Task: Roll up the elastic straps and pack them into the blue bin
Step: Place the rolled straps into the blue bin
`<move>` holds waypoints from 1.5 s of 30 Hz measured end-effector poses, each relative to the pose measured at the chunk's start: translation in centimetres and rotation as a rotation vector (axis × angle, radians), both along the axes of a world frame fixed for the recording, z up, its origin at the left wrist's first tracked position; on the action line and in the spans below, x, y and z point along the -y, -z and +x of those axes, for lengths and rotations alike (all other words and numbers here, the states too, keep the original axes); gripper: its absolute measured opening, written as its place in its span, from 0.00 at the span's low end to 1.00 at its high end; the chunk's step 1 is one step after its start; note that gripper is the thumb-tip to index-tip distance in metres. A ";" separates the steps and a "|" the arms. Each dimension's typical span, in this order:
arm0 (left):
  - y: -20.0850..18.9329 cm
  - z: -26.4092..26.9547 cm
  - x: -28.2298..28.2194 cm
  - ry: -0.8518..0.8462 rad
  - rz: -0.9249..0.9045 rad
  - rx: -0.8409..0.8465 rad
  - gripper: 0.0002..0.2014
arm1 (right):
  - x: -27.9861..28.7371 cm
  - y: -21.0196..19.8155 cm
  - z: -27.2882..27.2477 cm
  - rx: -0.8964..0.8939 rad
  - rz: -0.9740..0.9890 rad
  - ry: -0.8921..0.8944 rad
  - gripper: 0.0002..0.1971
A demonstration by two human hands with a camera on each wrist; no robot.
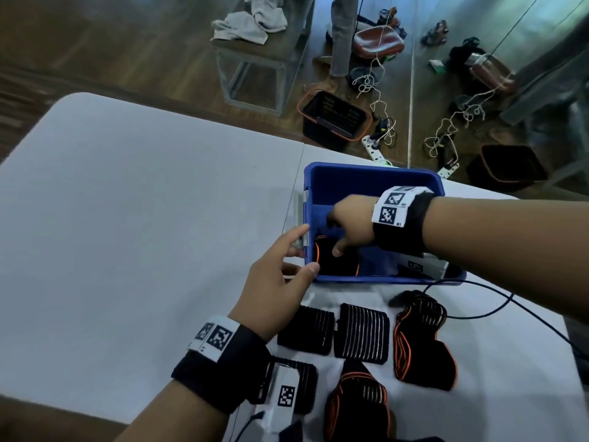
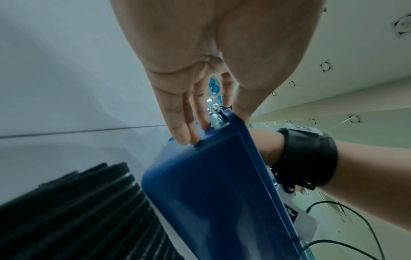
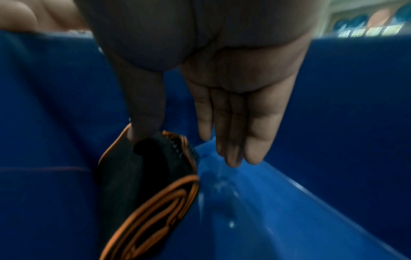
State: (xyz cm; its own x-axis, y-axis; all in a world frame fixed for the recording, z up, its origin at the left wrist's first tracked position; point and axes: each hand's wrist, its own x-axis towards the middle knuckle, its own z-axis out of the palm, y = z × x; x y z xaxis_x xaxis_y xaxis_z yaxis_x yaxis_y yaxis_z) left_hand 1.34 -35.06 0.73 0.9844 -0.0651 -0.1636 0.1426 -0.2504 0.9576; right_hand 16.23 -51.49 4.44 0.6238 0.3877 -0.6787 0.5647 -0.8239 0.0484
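The blue bin stands on the white table. A rolled black strap with orange edging stands in the bin's near-left corner. My right hand reaches into the bin; its thumb presses on the roll while the straight fingers hang beside it near the bin wall. My left hand braces that corner from outside, straight fingers against the bin wall, thumb at the rim. Several unrolled straps lie in front of the bin: striped black ones and orange-edged ones.
A black cable runs across the table to the right of the loose straps. Another black ribbed strap lies under my left wrist. Beyond the table's far edge, on the floor, stand a black basket, a metal bench and tangled cords.
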 end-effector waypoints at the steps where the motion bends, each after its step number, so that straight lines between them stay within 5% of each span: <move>1: 0.0 0.0 0.0 0.002 0.007 0.003 0.27 | 0.6 -1.0 -0.2 0.043 0.059 0.028 0.32; 7: 0.0 0.4 0.1 0.012 0.040 0.023 0.28 | 6.6 -9.0 -6.3 0.185 0.565 0.308 0.20; 13: 0.5 0.6 0.0 0.021 0.044 0.023 0.27 | 14.6 -8.1 -16.2 0.142 0.608 0.499 0.19; 15: 0.6 0.6 0.1 0.018 0.050 0.025 0.26 | 16.9 -5.8 -18.8 0.118 0.564 0.553 0.25; 21: 0.1 0.1 0.4 -0.001 0.021 0.017 0.25 | 20.4 1.1 -22.3 0.105 0.463 0.638 0.65; 25: -0.1 -0.1 0.6 0.000 0.028 0.025 0.25 | 20.0 3.7 -22.2 0.077 0.469 0.631 0.72; 45: -0.5 0.0 0.8 0.010 0.081 0.022 0.25 | 17.9 5.5 -20.0 0.011 0.427 0.621 0.55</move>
State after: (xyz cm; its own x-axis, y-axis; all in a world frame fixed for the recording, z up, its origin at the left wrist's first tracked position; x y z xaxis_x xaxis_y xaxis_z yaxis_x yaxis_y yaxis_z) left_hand 1.39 -35.84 1.25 0.9871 -0.0622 -0.1474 0.1192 -0.3288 0.9368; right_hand -3.78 -69.40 -1.04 0.8194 0.1906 -0.5406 -0.0084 -0.9390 -0.3438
